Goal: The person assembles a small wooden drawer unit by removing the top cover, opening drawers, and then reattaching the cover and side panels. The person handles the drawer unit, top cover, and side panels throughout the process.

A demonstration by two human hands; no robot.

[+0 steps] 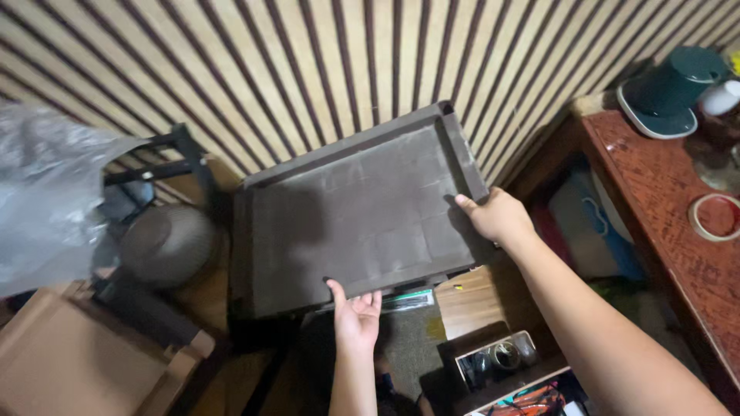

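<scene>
A large dark brown rectangular tray [362, 208] with a raised rim is held up, tilted, in front of a wall of vertical wooden slats. My right hand [497, 216] grips its right edge, thumb on the inner face. My left hand [356, 314] supports the lower edge from beneath, palm up, thumb over the rim. The tray's inside is bare.
A reddish wooden table [663, 192] stands at right with a dark green appliance [671, 85] and a roll of tape [717, 217]. Below are a wooden box [474, 296], a small open box of parts [497, 358], a round dark bowl-shaped object [166, 245], clear plastic wrap [46, 192] and cardboard [69, 362].
</scene>
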